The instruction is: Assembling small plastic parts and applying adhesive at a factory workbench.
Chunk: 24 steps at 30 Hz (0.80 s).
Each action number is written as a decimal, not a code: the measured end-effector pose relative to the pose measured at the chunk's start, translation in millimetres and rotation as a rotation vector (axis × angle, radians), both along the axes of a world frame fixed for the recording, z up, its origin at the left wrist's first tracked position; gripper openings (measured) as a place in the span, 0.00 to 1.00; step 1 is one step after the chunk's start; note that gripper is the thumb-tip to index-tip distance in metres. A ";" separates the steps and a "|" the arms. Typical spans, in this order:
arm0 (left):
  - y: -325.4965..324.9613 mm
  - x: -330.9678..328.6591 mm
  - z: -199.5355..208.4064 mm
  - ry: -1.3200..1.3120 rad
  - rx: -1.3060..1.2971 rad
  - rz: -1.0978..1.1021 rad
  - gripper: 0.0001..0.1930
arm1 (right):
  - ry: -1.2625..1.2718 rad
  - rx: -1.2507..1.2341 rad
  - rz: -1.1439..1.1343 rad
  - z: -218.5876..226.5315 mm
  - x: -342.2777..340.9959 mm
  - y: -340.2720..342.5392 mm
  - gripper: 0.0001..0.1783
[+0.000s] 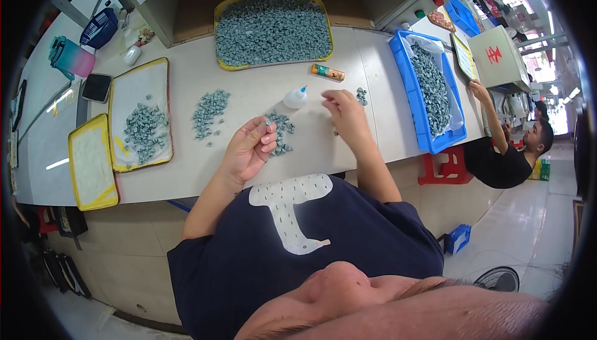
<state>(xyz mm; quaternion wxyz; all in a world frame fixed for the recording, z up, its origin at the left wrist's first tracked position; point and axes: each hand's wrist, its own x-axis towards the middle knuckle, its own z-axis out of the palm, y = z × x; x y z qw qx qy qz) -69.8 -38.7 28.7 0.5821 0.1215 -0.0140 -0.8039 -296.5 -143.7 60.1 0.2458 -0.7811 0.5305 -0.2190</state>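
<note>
My left hand pinches a small grey-green piece between thumb and fingertips, above a small pile of like pieces. To its right, my right hand hovers over the table with bent fingers slightly apart; no object shows in them. Just left of those fingers is a white squeeze bottle with a blue tip. A few more pieces lie right of my right hand. Another loose pile is left of my left hand.
A yellow-rimmed tray full of pieces stands at the back, an orange-green tube before it. Left are a tray with pieces and a bare yellow-edged tray. A blue crate stands right; beyond sits a co-worker.
</note>
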 end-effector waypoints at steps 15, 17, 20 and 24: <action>7.2 12.1 -0.4 0.011 -0.045 0.014 0.05 | 0.185 -0.012 0.002 5.1 0.1 9.4 0.07; 8.8 11.7 -2.2 -0.003 -0.059 0.037 0.05 | 0.143 -0.074 0.021 14.5 7.4 15.6 0.07; 7.9 8.9 -1.9 -0.027 -0.089 0.064 0.06 | -0.169 0.046 0.103 38.0 27.5 28.3 0.08; 6.3 2.7 6.5 -0.150 -0.054 0.086 0.04 | -0.328 -0.017 0.178 43.0 50.5 37.4 0.09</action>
